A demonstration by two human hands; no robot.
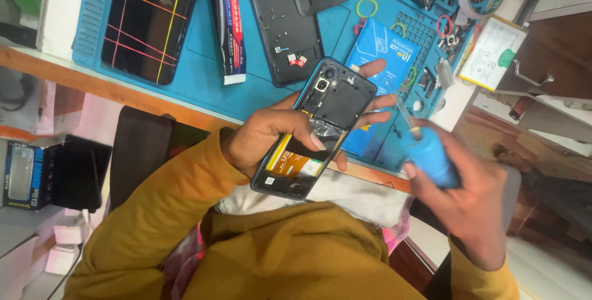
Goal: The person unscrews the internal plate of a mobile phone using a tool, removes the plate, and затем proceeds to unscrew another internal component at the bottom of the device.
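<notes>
Left hand (271, 136): cupped the opened phone (314, 128) from beneath, thumb laid across its middle, fingertips curling out past the far edge; a firm grasp, not a pinch.
Right hand (472, 204): wrapped shut round the blue screwdriver (428, 155), fingers pressed together on the fat handle, thin shaft angled up toward the phone's right edge; whether the tip touched the phone could not be told.
Opened phone: held tilted in the air just above the near edge of the blue work mat (209, 78), back cover off, camera module at the upper end, yellow and orange parts showing at the lower end.
Sleeves: mustard-yellow sleeves (160, 213) ran down both arms to the bottom of the picture.
Mat, left part: a dark screen panel (148, 19) lay flat there, criss-crossed with red and yellow lines.
Mat, middle: a long tube (229, 25) lay beside the panel, then a black back cover (290, 35) with small screws scattered over it and a second dark piece overlapping its top.
Mat, right part: a blue packet (382, 50) sat just behind the held phone, with coloured rubber bands (366, 8) and small loose parts near it.
Off the mat, right: a white battery (493, 53) lay on the bench edge.
Far left: a small blue and black box (28, 173) rested on a lower surface, well apart from both hands.
</notes>
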